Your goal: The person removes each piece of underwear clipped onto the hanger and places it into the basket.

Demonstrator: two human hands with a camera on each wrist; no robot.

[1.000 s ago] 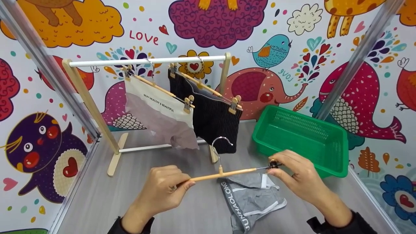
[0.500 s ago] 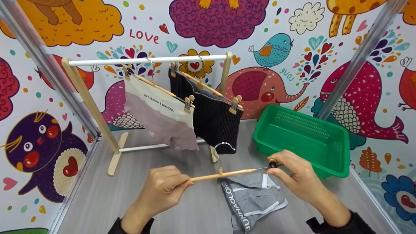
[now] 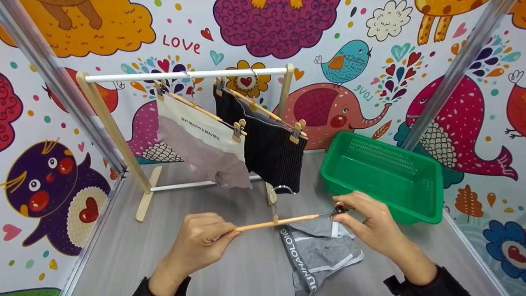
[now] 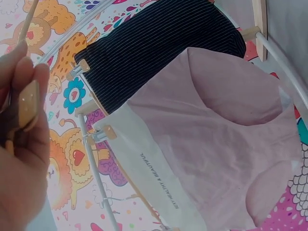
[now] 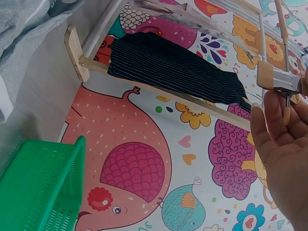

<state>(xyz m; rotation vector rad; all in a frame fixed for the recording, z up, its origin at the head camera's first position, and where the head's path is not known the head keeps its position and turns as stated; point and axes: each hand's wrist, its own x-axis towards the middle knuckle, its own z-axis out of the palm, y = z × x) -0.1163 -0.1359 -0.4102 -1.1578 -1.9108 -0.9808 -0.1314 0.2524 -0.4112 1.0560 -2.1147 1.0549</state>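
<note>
A wooden clip hanger [image 3: 254, 225] with a metal hook is stretched between my two hands, over the table. My left hand [image 3: 201, 238] grips its left end; the left wrist view shows a wooden clip [image 4: 29, 103] in those fingers. At the other end, my right hand [image 3: 370, 222] pinches the right clip [image 5: 274, 77], seen up close in the right wrist view. No garment hangs from this hanger. Beneath it, grey briefs [image 3: 324, 250] with a lettered waistband lie on the table, their top edge partly behind the bar.
Behind stands a rack [image 3: 135, 77] with a white rail. Mauve-and-white briefs [image 3: 197, 144] and black striped shorts [image 3: 267, 152] hang there by clip hangers. A green basket [image 3: 382, 164] sits at the right, close behind my right hand. Patterned walls enclose the table.
The hanger's hook has tipped down and back, now lower against the black shorts. Both hands have shifted slightly left with the hanger, keeping their hold.
</note>
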